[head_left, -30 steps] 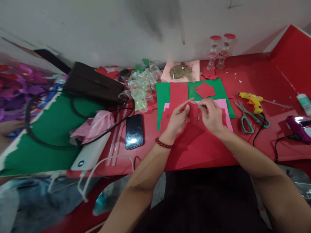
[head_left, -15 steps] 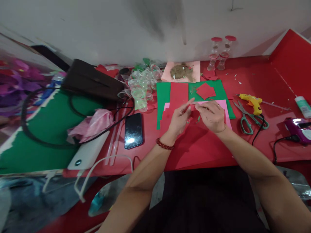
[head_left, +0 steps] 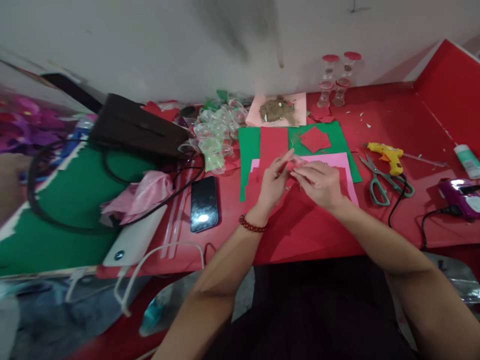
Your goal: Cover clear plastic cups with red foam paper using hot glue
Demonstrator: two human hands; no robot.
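Observation:
Both hands meet over a large red sheet (head_left: 300, 235) lying at the table's front. Between the fingertips is a small red piece (head_left: 291, 165), mostly covered; whether it is paper or foam I cannot tell. My left hand (head_left: 275, 181) grips it from the left, index finger pointing up. From the right, my right hand (head_left: 318, 182) pinches it with thumb and fingers. Under and behind the hands lie a pink sheet (head_left: 339, 160), a green sheet (head_left: 249, 145), a red strip (head_left: 274, 142) and small red squares (head_left: 315, 139).
Scissors (head_left: 379, 181), a yellow glue gun (head_left: 390, 156) and a purple device (head_left: 459, 199) lie right. Left are a phone (head_left: 204, 204), clear plastic cups (head_left: 215, 132) and a dark bag (head_left: 137, 127). Sand (head_left: 277, 110) and cup towers (head_left: 342, 82) stand behind. Another person's arm (head_left: 13, 182) shows at left.
My right hand has moved slightly left and turned over the small red piece, its fingers now closer to my left hand. Another person's arm shows more at the left edge.

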